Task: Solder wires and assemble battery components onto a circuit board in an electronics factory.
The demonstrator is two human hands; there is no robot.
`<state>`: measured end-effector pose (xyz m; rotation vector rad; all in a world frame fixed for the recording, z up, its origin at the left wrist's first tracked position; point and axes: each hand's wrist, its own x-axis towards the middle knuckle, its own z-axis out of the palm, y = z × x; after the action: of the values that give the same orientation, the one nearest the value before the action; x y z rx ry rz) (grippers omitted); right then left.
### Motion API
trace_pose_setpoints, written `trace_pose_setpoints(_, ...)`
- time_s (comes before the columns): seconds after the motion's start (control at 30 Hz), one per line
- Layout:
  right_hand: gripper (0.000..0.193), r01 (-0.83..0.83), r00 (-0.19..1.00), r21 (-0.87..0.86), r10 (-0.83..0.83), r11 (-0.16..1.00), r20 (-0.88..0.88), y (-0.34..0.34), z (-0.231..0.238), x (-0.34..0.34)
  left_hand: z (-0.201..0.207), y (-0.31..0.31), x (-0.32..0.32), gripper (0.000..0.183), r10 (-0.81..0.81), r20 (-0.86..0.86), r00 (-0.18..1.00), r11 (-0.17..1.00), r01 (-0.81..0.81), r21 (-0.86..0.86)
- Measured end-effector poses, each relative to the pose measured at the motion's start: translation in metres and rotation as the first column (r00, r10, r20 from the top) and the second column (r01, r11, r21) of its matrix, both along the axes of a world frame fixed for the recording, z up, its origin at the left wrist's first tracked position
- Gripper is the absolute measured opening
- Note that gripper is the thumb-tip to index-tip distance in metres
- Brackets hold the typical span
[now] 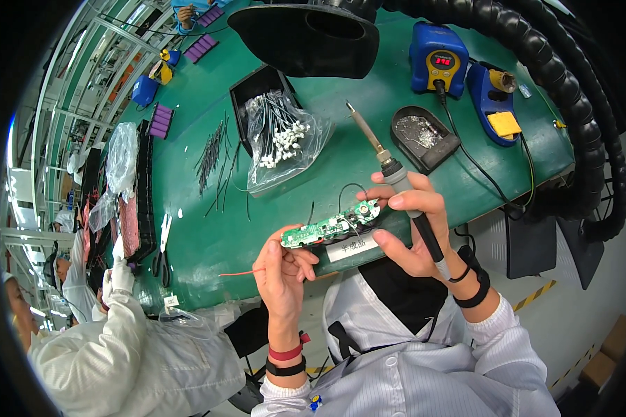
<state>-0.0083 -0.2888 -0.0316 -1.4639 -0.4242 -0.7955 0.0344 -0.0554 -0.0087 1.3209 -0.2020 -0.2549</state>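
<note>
My left hand point(283, 267) pinches one end of a narrow green circuit board point(323, 231) with wires on it, held over the table's near edge. A red wire point(240, 274) sticks out to the left beside that hand. Between the thumb and fingers of my right hand point(416, 222) rests a soldering iron point(396, 177), its bare metal tip pointing up and away, apart from the board. The fingertips of the right hand are close to the board's right end; whether they touch it I cannot tell. A thin black wire loops up from the board.
Beyond the board stands a black bin point(247, 90) with a plastic bag of white-ended wires point(285, 135). Loose black wires point(212, 156) and scissors point(163, 250) lie leftward. A solder-scrap tray point(424, 135), blue soldering station point(439, 59) and iron stand point(494, 104) are right. A black fume hood point(306, 38) hangs overhead. A co-worker point(132, 347) sits left.
</note>
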Motion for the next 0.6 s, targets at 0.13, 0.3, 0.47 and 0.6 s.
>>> trace_pose_setpoints(0.13, 0.054, 0.004, 1.000, 0.011, -0.004, 1.000, 0.002, 0.0008, -0.0032, 0.0005, 0.0010, -0.0019, -0.0008, 0.047, 0.017, 0.003, 1.000, 1.000, -0.017, 0.007)
trace_pose_setpoints(0.3, 0.054, 0.012, 1.000, 0.007, -0.012, 1.000, 0.004, 0.0009, -0.0032, 0.0002, 0.0001, -0.0008, -0.0005, 0.046, 0.012, 0.004, 1.000, 1.000, -0.012, 0.008)
trace_pose_setpoints(0.47, 0.053, 0.021, 1.000, 0.002, -0.021, 1.000, 0.011, 0.0008, -0.0033, 0.0001, 0.0007, -0.0021, -0.0008, 0.046, 0.018, 0.004, 1.000, 1.000, -0.018, 0.008)
trace_pose_setpoints(0.6, 0.053, 0.020, 1.000, 0.004, -0.020, 1.000, 0.010, 0.0013, -0.0035, 0.0002, -0.0004, -0.0013, -0.0008, 0.046, 0.020, 0.003, 1.000, 1.000, -0.020, 0.008)
